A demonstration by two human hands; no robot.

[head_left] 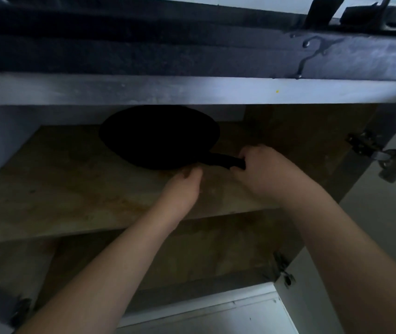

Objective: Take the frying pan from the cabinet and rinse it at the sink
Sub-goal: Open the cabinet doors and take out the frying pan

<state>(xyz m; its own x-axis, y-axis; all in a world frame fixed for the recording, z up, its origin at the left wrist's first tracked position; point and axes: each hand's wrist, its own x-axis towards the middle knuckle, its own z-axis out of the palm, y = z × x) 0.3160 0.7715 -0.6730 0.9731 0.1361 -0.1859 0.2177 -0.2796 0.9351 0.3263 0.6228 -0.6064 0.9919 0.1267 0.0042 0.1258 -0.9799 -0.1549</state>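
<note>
Black frying pan (pixel 159 137) sits on the wooden cabinet shelf (pixel 71 189), right hand (pixel 262 169) wrapped round its handle, left hand (pixel 182 189) loosely curled just below the rim, holding nothing.

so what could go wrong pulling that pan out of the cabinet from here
1. Only the right hand grips the handle; the left hand sits at the frying pan edge, its hold unclear, so the pan could tip as it leaves the shelf.
2. The counter edge hangs low right above, so lifting the pan may knock it.
3. The door hinge sticks out on the right, near the arm's way back.
</note>
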